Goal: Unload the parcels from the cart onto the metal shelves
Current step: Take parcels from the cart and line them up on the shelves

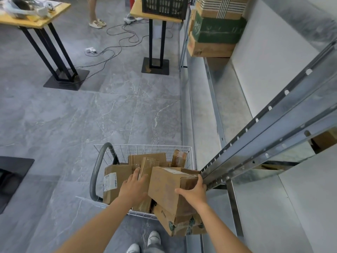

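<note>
A white wire cart (145, 148) with a grey handle (96, 170) stands below me, filled with several brown cardboard parcels. My right hand (194, 191) grips the near right corner of a large brown parcel (166, 189) that sits tilted on top of the pile. My left hand (134, 185) lies flat with straight fingers against a narrow upright parcel (148, 167) beside it. Another parcel with a white label (113, 181) leans at the cart's left. The metal shelves (264, 125) rise right next to the cart on the right.
Stacked cardboard boxes (215, 31) fill the far end of the shelves. Two wooden tables on black legs (60, 57) stand on the grey tiled floor, one bearing a black crate (164, 6). Cables (116, 44) trail across the floor. A person's feet (96, 23) show at the back.
</note>
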A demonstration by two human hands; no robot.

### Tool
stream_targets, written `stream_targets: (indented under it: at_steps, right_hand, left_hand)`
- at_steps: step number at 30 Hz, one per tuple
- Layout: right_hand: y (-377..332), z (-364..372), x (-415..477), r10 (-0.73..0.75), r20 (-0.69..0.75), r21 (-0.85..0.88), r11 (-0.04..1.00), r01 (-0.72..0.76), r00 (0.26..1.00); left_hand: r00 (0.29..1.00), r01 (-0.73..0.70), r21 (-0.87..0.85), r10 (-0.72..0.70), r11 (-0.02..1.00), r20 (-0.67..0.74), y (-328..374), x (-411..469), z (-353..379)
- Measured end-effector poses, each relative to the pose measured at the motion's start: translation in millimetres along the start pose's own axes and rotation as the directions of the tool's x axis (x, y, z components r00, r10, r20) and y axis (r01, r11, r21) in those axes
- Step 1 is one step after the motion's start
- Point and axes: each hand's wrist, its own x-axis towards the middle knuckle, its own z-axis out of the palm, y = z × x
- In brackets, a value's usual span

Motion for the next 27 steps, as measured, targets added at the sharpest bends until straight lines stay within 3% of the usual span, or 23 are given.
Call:
stream_targets:
  at_steps: [6, 9, 15, 22, 27]
  right_hand:
    - [-28, -9, -21, -0.178, -0.095, -0.092, 0.981, 0.169, 0.979]
    - [-44, -15, -35, -0.295, -0.213, -0.118, 0.954, 0.275, 0.931]
    - [-72, -2, -61, -0.387, -0.472, -0.03, 0.905, 0.424, 0.792]
    - [-97, 39, -106, -0.361, -0.698, -0.034, 0.879, 0.475, 0.618]
    - [-105, 63, -137, -0.341, -0.804, -0.098, 0.884, 0.458, 0.487]
  left_hand:
    - [0.999, -0.016, -0.203, 0.022, 0.979, 0.026, 10, 2, -20]
    - [0.997, -0.059, -0.398, 0.075, 0.916, 0.025, 24, 0, -36]
    - [0.958, -0.262, -0.797, 0.245, 0.545, -0.147, 46, -13, -67]
    - [0.92, -0.268, -0.918, 0.359, 0.292, -0.155, 29, -26, -84]
    - [0.896, -0.165, -0.981, 0.432, 0.105, -0.105, 24, -48, -100]
